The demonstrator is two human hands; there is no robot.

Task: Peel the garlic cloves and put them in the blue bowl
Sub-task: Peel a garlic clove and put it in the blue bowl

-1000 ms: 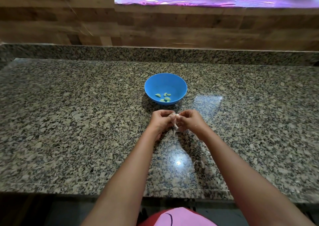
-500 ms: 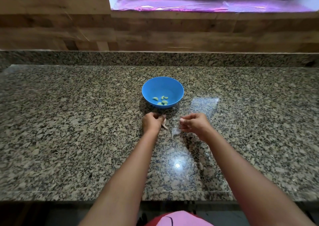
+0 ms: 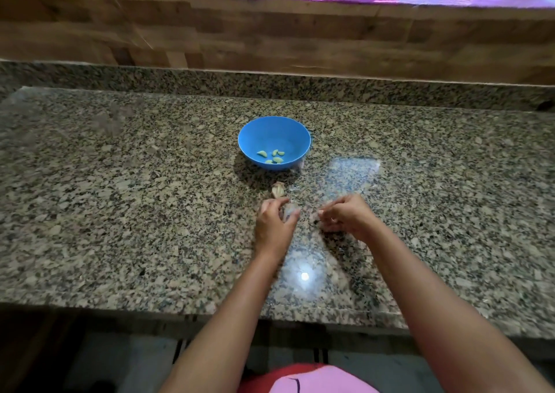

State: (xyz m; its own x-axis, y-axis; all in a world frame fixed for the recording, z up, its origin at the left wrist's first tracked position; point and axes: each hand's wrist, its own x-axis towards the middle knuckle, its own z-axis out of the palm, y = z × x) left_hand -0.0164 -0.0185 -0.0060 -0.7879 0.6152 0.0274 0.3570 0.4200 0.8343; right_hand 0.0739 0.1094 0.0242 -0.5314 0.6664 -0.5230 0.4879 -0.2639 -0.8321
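Pinched in left hand (image 3: pixel 274 221) fingertips: small pale garlic clove (image 3: pixel 290 211), blurred. Right hand (image 3: pixel 345 217) loosely curled beside it; contents unclear. Farther: papery husk scrap (image 3: pixel 277 190) on speckled granite counter (image 3: pixel 120 197). Beyond, round blue plastic bowl (image 3: pixel 255 131) holds peeled cloves (image 3: pixel 271 156). Clove likely light, slippery; grip ends.
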